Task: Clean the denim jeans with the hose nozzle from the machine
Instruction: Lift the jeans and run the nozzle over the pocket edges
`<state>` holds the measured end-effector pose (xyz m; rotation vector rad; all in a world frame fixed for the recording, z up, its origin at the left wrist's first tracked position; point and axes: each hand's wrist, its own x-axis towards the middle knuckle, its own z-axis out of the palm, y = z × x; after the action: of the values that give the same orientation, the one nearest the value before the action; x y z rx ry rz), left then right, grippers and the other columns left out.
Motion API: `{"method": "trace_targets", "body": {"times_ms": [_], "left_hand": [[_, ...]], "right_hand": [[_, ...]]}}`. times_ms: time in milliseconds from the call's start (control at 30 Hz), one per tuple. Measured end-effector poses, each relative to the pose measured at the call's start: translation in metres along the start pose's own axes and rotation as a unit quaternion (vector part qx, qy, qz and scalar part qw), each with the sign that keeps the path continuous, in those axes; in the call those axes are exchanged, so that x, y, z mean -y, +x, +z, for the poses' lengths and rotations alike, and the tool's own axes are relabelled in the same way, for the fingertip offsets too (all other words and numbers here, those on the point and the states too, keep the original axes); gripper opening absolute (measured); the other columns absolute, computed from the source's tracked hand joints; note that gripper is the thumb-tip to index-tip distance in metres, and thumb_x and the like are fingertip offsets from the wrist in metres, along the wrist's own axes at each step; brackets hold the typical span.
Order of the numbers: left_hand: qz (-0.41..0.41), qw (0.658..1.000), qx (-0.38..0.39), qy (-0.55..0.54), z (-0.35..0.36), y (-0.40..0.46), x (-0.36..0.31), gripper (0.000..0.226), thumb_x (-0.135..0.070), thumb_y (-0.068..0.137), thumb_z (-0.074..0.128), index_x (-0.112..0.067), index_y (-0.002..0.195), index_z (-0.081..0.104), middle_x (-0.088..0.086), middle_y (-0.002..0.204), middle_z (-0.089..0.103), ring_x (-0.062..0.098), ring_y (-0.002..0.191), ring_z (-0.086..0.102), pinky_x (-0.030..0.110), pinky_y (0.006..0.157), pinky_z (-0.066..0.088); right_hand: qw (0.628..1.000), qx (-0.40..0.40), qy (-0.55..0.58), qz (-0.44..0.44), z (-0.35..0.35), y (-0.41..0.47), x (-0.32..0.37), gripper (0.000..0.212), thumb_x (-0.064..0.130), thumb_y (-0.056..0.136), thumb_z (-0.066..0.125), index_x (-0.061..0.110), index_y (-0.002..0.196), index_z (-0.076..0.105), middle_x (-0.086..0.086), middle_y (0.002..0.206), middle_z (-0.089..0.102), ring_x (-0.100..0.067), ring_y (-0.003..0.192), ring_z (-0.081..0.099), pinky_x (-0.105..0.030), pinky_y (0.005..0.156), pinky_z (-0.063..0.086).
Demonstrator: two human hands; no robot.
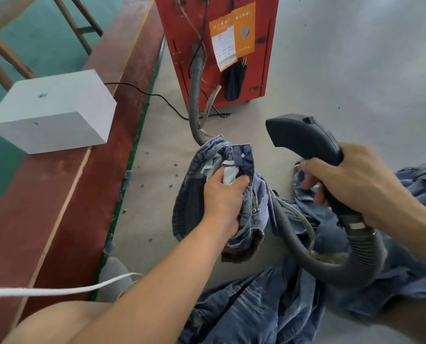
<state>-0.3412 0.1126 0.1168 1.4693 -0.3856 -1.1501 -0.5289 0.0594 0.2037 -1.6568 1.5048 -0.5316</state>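
Washed blue denim jeans (246,194) bunched up at the waistband, lifted above the grey concrete floor (356,70). Faded streaks and pale whisker lines across the fabric, darker ribbed-looking shading on the left fold. Waistband turned outward, a metal button showing near the top edge, white pocket lining (229,173) poking out between the fingers. Left hand (223,197) clenched tight around that wad of waistband and lining, thumb across the top. Rest of the denim trailing down and spreading in a crumpled heap (294,301) over the floor at lower right.

Right hand (353,184) wrapped around the neck of a dark grey hose nozzle (304,137), wide flat mouth pointing left, raised just right of the held waistband and not touching it. Ribbed grey hose (363,259) curving down from the handle, looping under the jeans, then rising again to the red machine (217,45) behind. Orange labels (234,33) and a white paper slip stuck on the machine's front, a dark cloth pouch hanging below them.

At left, a white box (53,112) resting on a reddish-brown plank surface (65,194). A white cord (58,290) crossing the lower left corner.
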Motion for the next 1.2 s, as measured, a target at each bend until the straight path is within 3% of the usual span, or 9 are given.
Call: {"method": "trace_targets", "body": {"times_ms": [133, 267, 333, 433, 567, 700, 933, 1100, 1200], "left_hand": [[0.011, 1.0, -0.016, 0.006, 0.004, 0.0, 0.003, 0.009, -0.004, 0.089, 0.07, -0.011, 0.094, 0.073, 0.02, 0.096, 0.075, 0.028, 0.082, 0.071, 0.048, 0.081, 0.062], [0.007, 1.0, 0.0, -0.023, 0.002, 0.005, 0.001, 0.008, -0.004, 0.089, 0.072, -0.01, 0.093, 0.075, 0.012, 0.087, 0.077, 0.022, 0.077, 0.07, 0.038, 0.073, 0.063], [0.012, 0.998, 0.046, -0.031, 0.003, 0.001, 0.004, 0.009, -0.003, 0.089, 0.074, -0.01, 0.094, 0.077, 0.009, 0.084, 0.074, 0.02, 0.075, 0.068, 0.036, 0.07, 0.06], [0.025, 0.994, 0.098, -0.036, 0.003, -0.002, 0.009, 0.014, 0.0, 0.093, 0.069, -0.009, 0.1, 0.078, 0.013, 0.091, 0.074, 0.024, 0.081, 0.067, 0.042, 0.079, 0.059], [0.056, 0.995, 0.078, 0.023, 0.001, -0.001, 0.012, 0.01, -0.003, 0.093, 0.067, -0.007, 0.095, 0.075, 0.013, 0.087, 0.072, 0.022, 0.079, 0.064, 0.043, 0.078, 0.058], [0.042, 0.993, 0.11, -0.006, 0.003, -0.006, 0.012, 0.027, 0.001, 0.094, 0.063, -0.018, 0.102, 0.08, 0.006, 0.087, 0.072, 0.016, 0.076, 0.064, 0.038, 0.077, 0.056], [-0.015, 0.988, 0.12, -0.096, -0.003, 0.0, 0.003, 0.034, 0.011, 0.097, 0.054, -0.001, 0.126, 0.067, 0.02, 0.108, 0.068, 0.03, 0.097, 0.062, 0.049, 0.096, 0.053], [-0.019, 0.986, 0.139, -0.094, -0.002, 0.0, -0.002, 0.032, 0.011, 0.098, 0.052, -0.007, 0.118, 0.068, 0.021, 0.108, 0.066, 0.03, 0.094, 0.062, 0.043, 0.09, 0.053], [-0.031, 0.984, 0.136, -0.112, -0.005, 0.003, -0.004, 0.032, 0.011, 0.098, 0.051, -0.009, 0.114, 0.069, 0.023, 0.111, 0.066, 0.034, 0.1, 0.06, 0.053, 0.1, 0.049]], "right_hand": [[0.993, 0.11, -0.025, 0.033, -0.008, -0.009, 0.016, 0.025, 0.034, 0.092, 0.07, 0.009, 0.086, 0.072, -0.008, 0.067, 0.076, -0.025, 0.05, 0.068, -0.033, 0.049, 0.057], [0.983, 0.172, -0.052, 0.033, -0.001, -0.029, 0.016, 0.037, 0.043, 0.094, 0.069, 0.008, 0.086, 0.064, -0.01, 0.06, 0.071, -0.022, 0.044, 0.064, -0.024, 0.044, 0.05], [0.983, 0.171, -0.048, 0.039, 0.008, -0.031, 0.016, 0.035, 0.039, 0.096, 0.068, 0.006, 0.086, 0.062, -0.01, 0.057, 0.069, -0.022, 0.042, 0.062, -0.026, 0.043, 0.05], [0.984, 0.152, 0.033, 0.084, 0.017, -0.015, 0.02, 0.032, 0.028, 0.099, 0.067, 0.001, 0.085, 0.06, -0.01, 0.054, 0.064, -0.023, 0.042, 0.056, -0.029, 0.042, 0.049], [0.984, 0.142, 0.072, 0.078, 0.013, -0.007, 0.024, 0.027, 0.024, 0.098, 0.066, 0.002, 0.084, 0.06, -0.012, 0.055, 0.062, -0.024, 0.043, 0.054, -0.029, 0.042, 0.048], [0.979, 0.183, 0.034, 0.087, 0.014, -0.015, 0.022, 0.028, 0.023, 0.093, 0.07, 0.0, 0.079, 0.061, -0.017, 0.058, 0.063, -0.025, 0.044, 0.056, -0.03, 0.044, 0.05], [0.969, 0.182, 0.128, 0.112, 0.028, -0.001, 0.022, 0.028, 0.027, 0.096, 0.072, 0.002, 0.093, 0.059, -0.01, 0.063, 0.064, -0.023, 0.047, 0.055, -0.032, 0.047, 0.049], [0.969, 0.16, 0.152, 0.116, 0.026, 0.003, 0.015, 0.03, 0.03, 0.095, 0.075, 0.004, 0.092, 0.06, -0.011, 0.066, 0.064, -0.024, 0.048, 0.056, -0.035, 0.053, 0.053], [0.97, 0.158, 0.154, 0.1, 0.03, 0.003, 0.018, 0.03, 0.03, 0.096, 0.074, 0.003, 0.095, 0.061, -0.011, 0.068, 0.065, -0.022, 0.048, 0.057, -0.032, 0.049, 0.052]]}}
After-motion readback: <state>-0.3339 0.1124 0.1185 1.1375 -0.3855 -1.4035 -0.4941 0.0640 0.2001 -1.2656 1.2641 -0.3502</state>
